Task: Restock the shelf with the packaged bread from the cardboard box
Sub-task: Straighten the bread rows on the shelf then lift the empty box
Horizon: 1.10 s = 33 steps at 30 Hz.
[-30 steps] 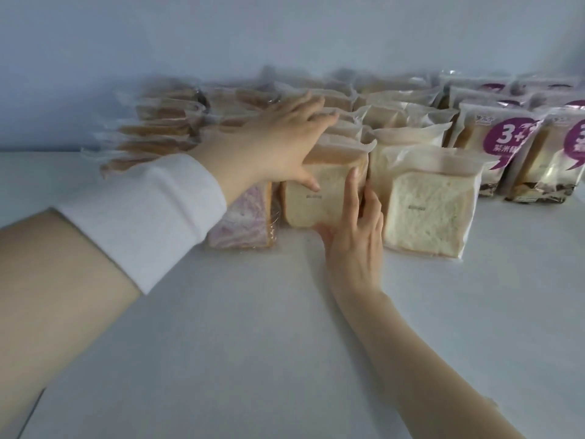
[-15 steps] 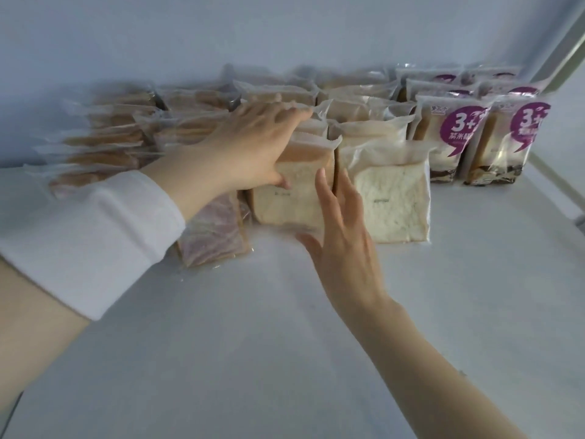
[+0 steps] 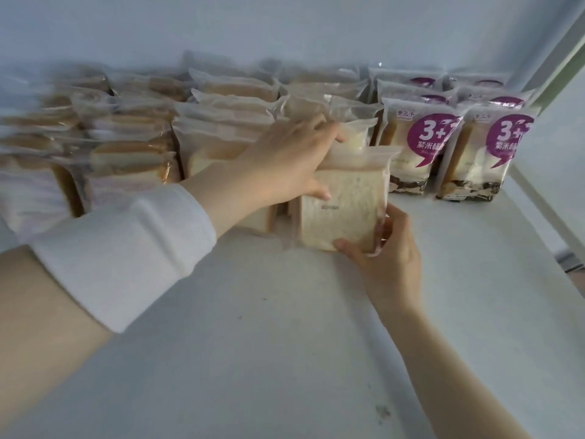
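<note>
While the person leans in over the white shelf (image 3: 285, 359), both hands are on one bag of white bread (image 3: 343, 207). The left hand (image 3: 291, 160), with a white sleeve (image 3: 126, 251) behind it, grips the bag's top, thumb on the front. The right hand (image 3: 389, 261) grips its bottom right corner. The bag stands upright at the front of the shelf. More bread bags (image 3: 221, 134) are lined up behind it. Purple-label bags (image 3: 421, 147) stand just beside it on the right.
</note>
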### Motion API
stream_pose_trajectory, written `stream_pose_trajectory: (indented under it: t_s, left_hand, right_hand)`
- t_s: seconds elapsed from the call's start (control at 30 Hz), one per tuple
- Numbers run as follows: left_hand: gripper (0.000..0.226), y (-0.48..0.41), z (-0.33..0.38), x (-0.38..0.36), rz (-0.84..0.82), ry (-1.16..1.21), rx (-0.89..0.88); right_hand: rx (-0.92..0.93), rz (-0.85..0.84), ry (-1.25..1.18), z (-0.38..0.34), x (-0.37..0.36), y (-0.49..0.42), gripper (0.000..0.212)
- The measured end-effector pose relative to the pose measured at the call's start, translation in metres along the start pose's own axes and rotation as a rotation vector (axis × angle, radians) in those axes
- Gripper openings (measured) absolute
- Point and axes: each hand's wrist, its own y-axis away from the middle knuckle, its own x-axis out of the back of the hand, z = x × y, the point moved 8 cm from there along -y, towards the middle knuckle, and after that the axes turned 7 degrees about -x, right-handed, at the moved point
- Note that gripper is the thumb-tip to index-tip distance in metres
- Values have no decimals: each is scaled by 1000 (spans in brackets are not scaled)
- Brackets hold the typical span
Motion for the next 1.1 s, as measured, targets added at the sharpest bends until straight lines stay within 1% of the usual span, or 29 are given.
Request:
stream_pose_trajectory:
  t_s: [0.07, 0.13, 0.23, 0.3, 0.4, 0.5, 0.6, 0.7, 0.77, 0.9, 0.97, 1.1]
  left_hand:
    - [61, -3, 1, 9, 42, -20, -24]
    - [56, -6, -2, 17, 91, -85, -28]
    - [63, -7, -11, 15, 105, -86, 27]
    - [72, -5, -11, 10, 64, -94, 30]
    - [87, 1, -4, 6, 45, -200, -23]
    - [100, 1, -11, 6, 56, -230, 12]
    - [101, -5, -17, -7, 4, -240, 35]
    - [99, -7, -19, -11, 29, -253, 7]
    - [101, -6, -20, -10, 40, -242, -19]
    - [110, 1, -15, 2, 100, -287, -95]
    - [113, 5, -19, 4, 115, -324, -100]
    - [110, 10, -25, -1, 156, -352, -109]
  right_hand:
    - [84, 57, 12, -10, -2, -7, 66]
    - [128, 72, 13, -20, -9, -18, 65]
    - [143, 38, -4, -29, -23, -26, 65]
    - [104, 18, -26, -27, -28, -27, 66]
    - [101, -24, -28, -24, -30, -21, 76]
    - [120, -93, -12, -26, -41, -16, 86]
    - [82, -97, 44, -26, -53, -27, 86]
    - [50, -72, 64, -27, -56, -36, 85]
    - [65, -92, 50, -28, -54, -34, 85]
    - [85, -123, 10, -28, -45, -30, 94]
    - [69, -125, 0, -28, -44, -31, 97]
    - [52, -127, 2, -30, -48, -36, 88]
